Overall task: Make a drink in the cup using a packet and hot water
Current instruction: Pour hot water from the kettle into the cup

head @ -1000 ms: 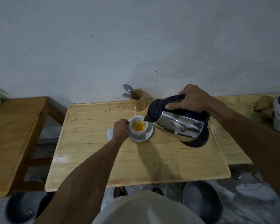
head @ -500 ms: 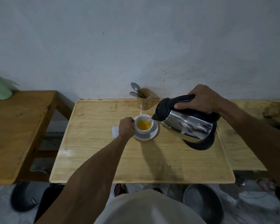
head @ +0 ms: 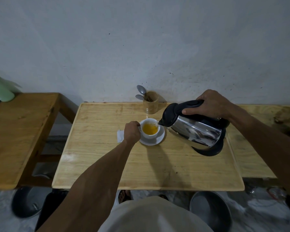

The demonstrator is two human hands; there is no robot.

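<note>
A white cup [head: 150,134] holding orange-yellow liquid stands on a white saucer [head: 155,141] near the back middle of the light wooden table [head: 141,166]. My left hand [head: 131,132] grips the cup's handle side. My right hand [head: 211,103] holds the black handle of a steel kettle [head: 197,129], tilted left with its spout over the cup's right rim; a thin stream runs into the cup. A white packet [head: 120,136] lies flat on the table just left of my left hand, partly hidden by it.
A wooden holder [head: 151,102] with two spoons stands against the wall behind the cup. A darker wooden bench [head: 18,131] sits to the left, another wooden surface [head: 258,124] to the right. Metal basins [head: 211,211] and a dark pot [head: 26,205] lie on the floor.
The view has shifted slightly, moving everything rightward in frame. The orange liquid level in the cup has risen as the kettle keeps pouring. Both hands keep their grips.
</note>
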